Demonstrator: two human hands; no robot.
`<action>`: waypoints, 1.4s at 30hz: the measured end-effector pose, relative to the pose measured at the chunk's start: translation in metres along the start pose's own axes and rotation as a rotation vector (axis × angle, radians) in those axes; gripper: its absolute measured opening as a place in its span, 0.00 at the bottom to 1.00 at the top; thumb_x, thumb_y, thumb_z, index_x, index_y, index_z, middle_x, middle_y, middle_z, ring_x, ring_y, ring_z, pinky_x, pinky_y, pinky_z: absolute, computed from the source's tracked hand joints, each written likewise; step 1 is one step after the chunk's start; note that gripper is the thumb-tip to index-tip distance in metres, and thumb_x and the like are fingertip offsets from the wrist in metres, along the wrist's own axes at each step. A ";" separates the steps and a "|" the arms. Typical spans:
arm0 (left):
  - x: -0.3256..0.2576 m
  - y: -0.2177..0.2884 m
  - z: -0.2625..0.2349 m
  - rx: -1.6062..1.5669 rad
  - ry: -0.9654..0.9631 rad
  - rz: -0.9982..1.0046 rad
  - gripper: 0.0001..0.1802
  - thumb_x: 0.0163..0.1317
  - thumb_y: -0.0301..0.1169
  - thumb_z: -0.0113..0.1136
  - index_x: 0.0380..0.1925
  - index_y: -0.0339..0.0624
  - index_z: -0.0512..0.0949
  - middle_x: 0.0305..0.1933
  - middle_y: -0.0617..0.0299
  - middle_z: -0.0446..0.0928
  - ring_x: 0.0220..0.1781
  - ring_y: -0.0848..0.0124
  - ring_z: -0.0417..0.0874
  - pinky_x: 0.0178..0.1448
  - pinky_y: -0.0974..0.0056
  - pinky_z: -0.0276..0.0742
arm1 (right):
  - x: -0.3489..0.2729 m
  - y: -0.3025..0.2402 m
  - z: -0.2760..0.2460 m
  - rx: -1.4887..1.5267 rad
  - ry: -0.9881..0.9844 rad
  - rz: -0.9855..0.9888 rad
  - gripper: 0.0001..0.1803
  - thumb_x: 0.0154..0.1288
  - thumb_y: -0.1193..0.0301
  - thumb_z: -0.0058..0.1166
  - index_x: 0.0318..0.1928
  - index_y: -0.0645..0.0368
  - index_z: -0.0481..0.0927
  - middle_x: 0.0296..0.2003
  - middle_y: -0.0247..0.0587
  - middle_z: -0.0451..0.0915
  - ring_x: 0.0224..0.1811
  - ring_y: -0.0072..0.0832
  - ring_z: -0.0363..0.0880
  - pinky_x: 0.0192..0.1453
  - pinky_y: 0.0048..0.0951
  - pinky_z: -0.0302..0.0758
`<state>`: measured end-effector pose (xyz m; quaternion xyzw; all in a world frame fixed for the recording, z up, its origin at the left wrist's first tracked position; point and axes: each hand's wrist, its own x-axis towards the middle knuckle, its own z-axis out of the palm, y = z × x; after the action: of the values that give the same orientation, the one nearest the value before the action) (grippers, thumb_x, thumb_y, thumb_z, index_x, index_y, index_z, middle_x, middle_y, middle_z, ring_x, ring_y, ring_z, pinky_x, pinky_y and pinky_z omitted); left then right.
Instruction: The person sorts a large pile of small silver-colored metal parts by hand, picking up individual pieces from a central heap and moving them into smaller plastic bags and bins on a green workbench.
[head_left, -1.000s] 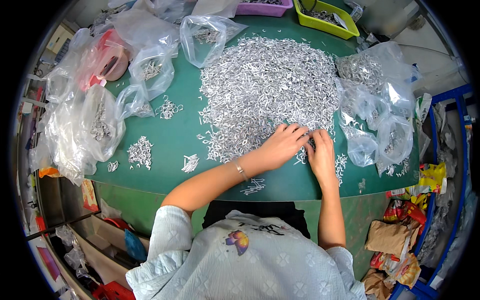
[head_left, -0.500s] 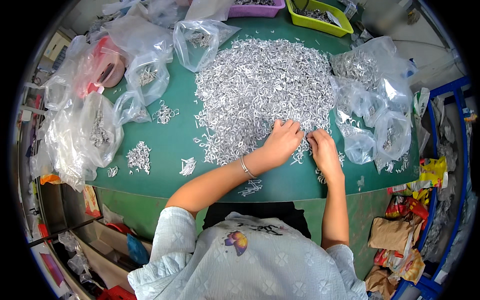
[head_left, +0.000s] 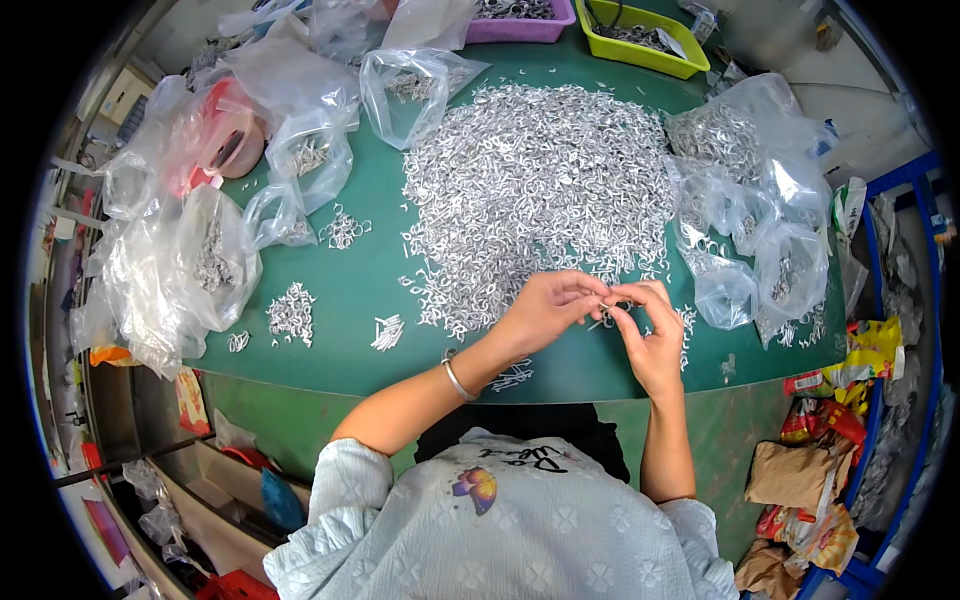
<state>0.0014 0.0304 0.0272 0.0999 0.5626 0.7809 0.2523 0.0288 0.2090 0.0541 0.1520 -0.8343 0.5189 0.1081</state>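
Observation:
A wide heap of small silver metal pieces (head_left: 540,180), many of them hook- or ring-shaped, covers the middle of the green table (head_left: 350,350). At the heap's near edge my left hand (head_left: 553,310) and my right hand (head_left: 652,338) meet at the fingertips. Both are closed in a pinch, and a thin silver piece shows between them; its exact shape is too small to tell. Small sorted groups lie to the left: rings (head_left: 344,228), a cluster of curved pieces (head_left: 291,314) and straight pins (head_left: 387,332). More pins (head_left: 513,375) lie under my left wrist.
Clear plastic bags with metal parts crowd the left (head_left: 215,260) and right (head_left: 725,140) sides. A pink container (head_left: 236,150) stands among the left bags. Purple (head_left: 520,28) and yellow-green (head_left: 640,55) baskets sit at the back. A blue rack (head_left: 925,260) stands at the right.
Both hands have drawn back from the heap toward me and come together at the fingertips, with a small silver piece between them. The view has shifted slightly.

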 end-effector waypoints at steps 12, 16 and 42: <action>-0.028 -0.004 0.010 -0.021 0.113 0.232 0.15 0.66 0.20 0.55 0.53 0.35 0.73 0.44 0.62 0.78 0.43 0.77 0.80 0.51 0.70 0.77 | -0.019 0.000 0.025 0.392 0.049 0.278 0.04 0.63 0.82 0.55 0.39 0.68 0.78 0.37 0.38 0.78 0.38 0.22 0.76 0.47 0.22 0.73; -0.060 0.009 -0.010 0.025 0.058 0.136 0.11 0.65 0.21 0.56 0.47 0.33 0.78 0.38 0.61 0.81 0.39 0.77 0.81 0.49 0.69 0.78 | -0.027 -0.013 0.036 0.424 -0.083 0.294 0.01 0.64 0.82 0.53 0.36 0.68 0.76 0.34 0.38 0.77 0.39 0.24 0.74 0.49 0.24 0.70; -0.307 -0.009 -0.284 1.430 1.895 0.204 0.04 0.57 0.25 0.62 0.33 0.41 0.83 0.39 0.56 0.80 0.45 0.61 0.78 0.48 0.59 0.72 | -0.020 -0.011 0.045 -0.129 -0.343 0.125 0.07 0.64 0.79 0.52 0.41 0.67 0.78 0.36 0.43 0.78 0.33 0.30 0.75 0.39 0.28 0.72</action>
<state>0.1407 -0.3583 -0.0409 -0.3546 0.8222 0.0696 -0.4398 0.0505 0.1666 0.0370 0.1790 -0.8797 0.4367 -0.0586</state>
